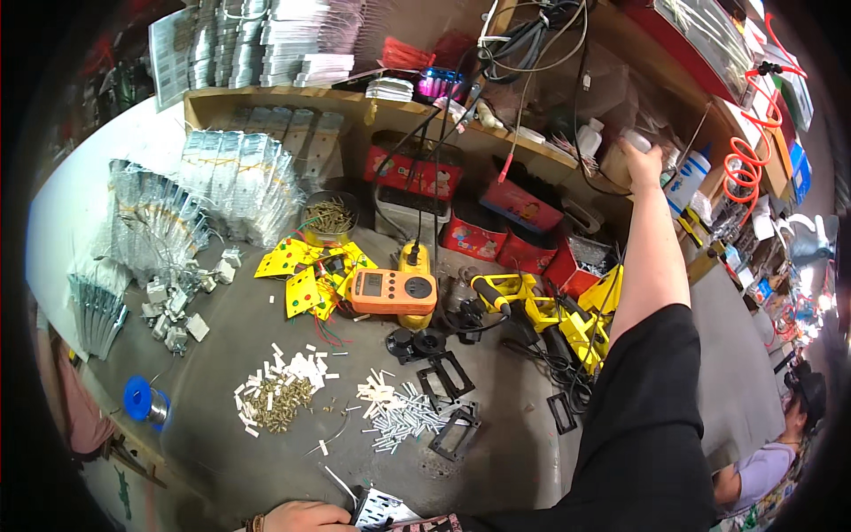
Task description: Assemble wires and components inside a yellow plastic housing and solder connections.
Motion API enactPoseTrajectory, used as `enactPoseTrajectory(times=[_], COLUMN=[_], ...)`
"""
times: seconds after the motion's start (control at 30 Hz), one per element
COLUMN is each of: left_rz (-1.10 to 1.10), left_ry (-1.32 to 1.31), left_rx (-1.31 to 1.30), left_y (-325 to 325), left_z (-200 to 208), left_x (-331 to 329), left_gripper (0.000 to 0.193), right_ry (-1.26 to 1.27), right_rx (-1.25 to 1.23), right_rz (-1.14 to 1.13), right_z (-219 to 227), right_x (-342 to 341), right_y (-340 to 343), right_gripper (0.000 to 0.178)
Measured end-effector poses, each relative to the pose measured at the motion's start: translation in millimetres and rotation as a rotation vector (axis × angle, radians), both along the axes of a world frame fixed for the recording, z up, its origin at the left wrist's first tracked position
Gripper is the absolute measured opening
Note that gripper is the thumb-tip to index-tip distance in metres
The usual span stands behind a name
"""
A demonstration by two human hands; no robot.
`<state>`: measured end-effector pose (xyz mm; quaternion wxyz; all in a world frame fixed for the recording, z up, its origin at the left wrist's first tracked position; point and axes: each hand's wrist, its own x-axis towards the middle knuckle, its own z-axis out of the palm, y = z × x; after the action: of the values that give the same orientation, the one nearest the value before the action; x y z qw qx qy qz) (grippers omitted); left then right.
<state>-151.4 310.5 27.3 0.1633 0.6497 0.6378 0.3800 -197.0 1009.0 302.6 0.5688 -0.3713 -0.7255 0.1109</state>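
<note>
At the lower edge, my left hand (306,517) is curled against a perforated metal plate (383,509) with a thin white lead beside it. Part of that hand is cut off by the picture's edge. My right arm stretches up to the shelf at the far right. There my right hand (644,165) is closed round a small white bottle (635,139), whose lower part my fingers hide. Another white bottle (589,138) stands just left of it. On the bench lie piles of brass fittings (282,401), white tubes (379,391) and silver pins (409,420).
An orange multimeter (394,292) leans on a yellow power strip (415,259). Yellow boards (306,288), a soldering iron (489,292), black frames (446,376) and a solder spool (146,402) lie around. Wrapped metal strips (235,173) stand at left. A person (773,465) sits at right.
</note>
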Motion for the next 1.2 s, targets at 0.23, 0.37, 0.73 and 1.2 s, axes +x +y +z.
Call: enactPoseTrajectory(times=[0.23, 0.37, 0.73, 1.2], left_rz=[0.025, 0.129, 0.295, 0.433], left_ry=[-0.052, 0.171, 0.113, 0.1], left_rx=[-0.105, 0.077, 0.196, 0.199], left_y=[5.4, 12.5, 17.0, 22.6], left_z=[-0.1, -8.6, -14.4, -18.7], left_x=[7.4, 24.0, 44.7, 76.1], left_gripper=[0.014, 0.013, 0.011, 0.038], right_ry=[0.326, 0.174, -0.378, -0.553], right_rx=[0.208, -0.041, -0.499, 0.066], right_rz=[0.33, 0.895, 1.377, 0.997], right_z=[3.8, -15.6, -107.6, -193.8], right_x=[53.0, 100.5, 206.0, 269.6], right_y=[-39.6, -160.6, -388.9, -387.2], right_gripper=[0.09, 0.081, 0.093, 0.078])
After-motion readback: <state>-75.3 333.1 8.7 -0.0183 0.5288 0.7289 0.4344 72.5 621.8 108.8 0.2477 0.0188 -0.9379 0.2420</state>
